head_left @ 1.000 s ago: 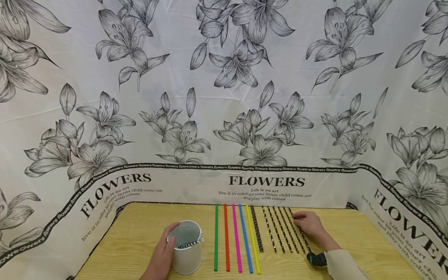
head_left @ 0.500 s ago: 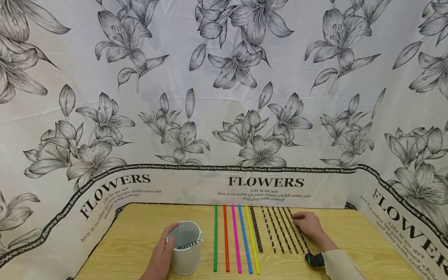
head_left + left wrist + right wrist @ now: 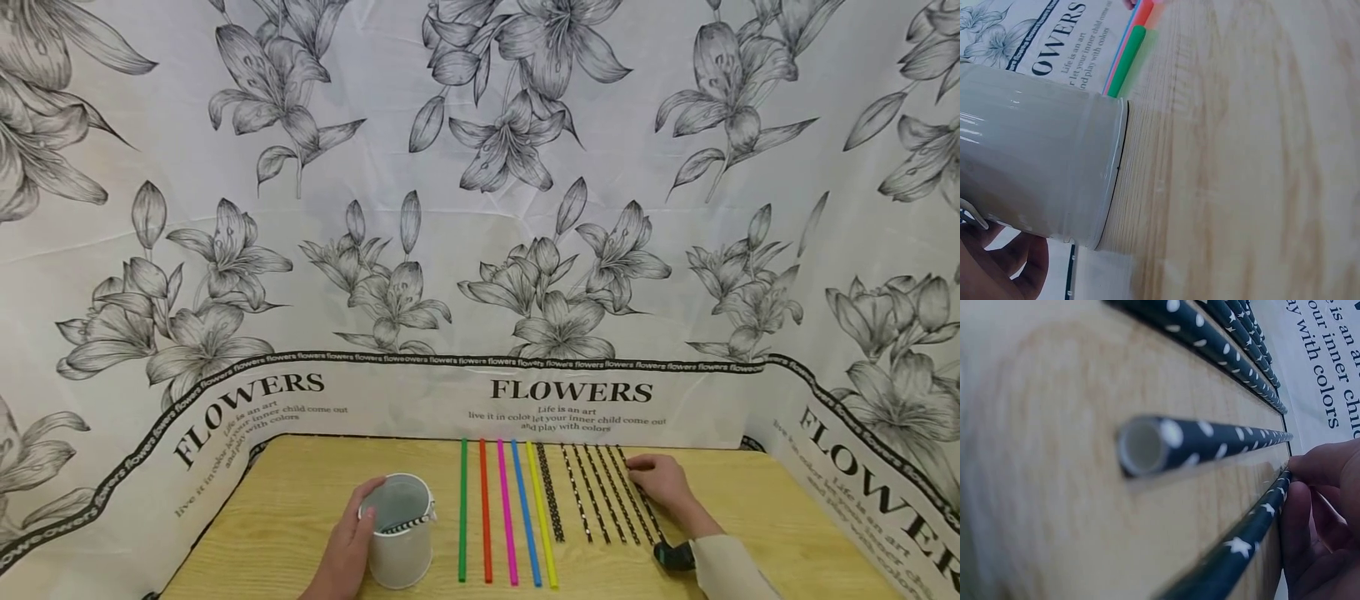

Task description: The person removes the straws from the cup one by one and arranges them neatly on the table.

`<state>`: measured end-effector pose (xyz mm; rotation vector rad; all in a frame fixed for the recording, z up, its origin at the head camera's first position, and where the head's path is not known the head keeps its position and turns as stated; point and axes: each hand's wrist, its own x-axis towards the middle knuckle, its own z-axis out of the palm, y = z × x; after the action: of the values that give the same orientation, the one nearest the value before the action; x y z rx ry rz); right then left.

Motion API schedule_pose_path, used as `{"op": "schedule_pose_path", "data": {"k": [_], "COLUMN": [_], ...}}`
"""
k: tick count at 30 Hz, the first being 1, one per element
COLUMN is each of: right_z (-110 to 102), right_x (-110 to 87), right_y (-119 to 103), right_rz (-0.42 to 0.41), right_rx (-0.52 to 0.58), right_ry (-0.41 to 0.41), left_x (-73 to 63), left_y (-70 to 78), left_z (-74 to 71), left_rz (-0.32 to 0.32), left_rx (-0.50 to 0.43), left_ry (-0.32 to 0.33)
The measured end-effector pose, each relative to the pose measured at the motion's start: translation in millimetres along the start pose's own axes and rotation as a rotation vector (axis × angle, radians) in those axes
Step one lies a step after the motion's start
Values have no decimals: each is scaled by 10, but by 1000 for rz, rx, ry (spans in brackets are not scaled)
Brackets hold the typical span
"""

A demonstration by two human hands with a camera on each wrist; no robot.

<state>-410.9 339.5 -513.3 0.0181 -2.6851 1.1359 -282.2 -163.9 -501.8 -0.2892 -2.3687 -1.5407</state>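
My left hand (image 3: 347, 542) holds the left side of a pale bucket (image 3: 401, 557), its thumb at the near side of the rim. The bucket stands upright on the table, and a black-and-white striped piece slants across its front rim. In the left wrist view, curled fingers (image 3: 1032, 265) show beside the bucket's metal handle fitting. At the far right of a row of straws, my right hand (image 3: 666, 487) pinches a black straw with white stars (image 3: 1235, 547) near its far end, between thumb and fingertips. A white-spotted black straw (image 3: 1204, 434) lies just left of it.
Several black patterned straws (image 3: 550, 492) lie side by side. Left of them are green (image 3: 462, 512), red (image 3: 485, 512), pink (image 3: 507, 512), blue (image 3: 527, 512) and yellow (image 3: 542, 512) straws. A flower-printed cloth (image 3: 420, 400) borders the wooden table (image 3: 787, 533). A black wrist device (image 3: 673, 557) sits by the right cuff.
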Motion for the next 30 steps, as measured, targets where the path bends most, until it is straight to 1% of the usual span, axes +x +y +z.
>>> {"op": "schedule_pose_path", "data": {"k": [9, 15, 19, 22, 27, 30], "right_z": [2, 3, 5, 7, -9, -40], "right_x": [-17, -7, -16, -17, -14, -37], "right_y": [19, 45, 57, 64, 68, 15], "right_rz": [10, 14, 37, 64, 110, 122], "right_rx": [4, 21, 49, 92, 181, 219], "right_ry": [6, 3, 2, -7, -23, -16], "left_x": [0, 10, 10, 4, 4, 10], "left_y": [2, -4, -11, -12, -6, 1], "left_z": [-11, -28, -27, -21, -28, -35], "left_rz": [-29, -21, -12, -7, -9, -16], "left_rx": [-8, -14, -22, -19, -19, -26], "left_ry": [-30, -45, -50, -46, -57, -70]}}
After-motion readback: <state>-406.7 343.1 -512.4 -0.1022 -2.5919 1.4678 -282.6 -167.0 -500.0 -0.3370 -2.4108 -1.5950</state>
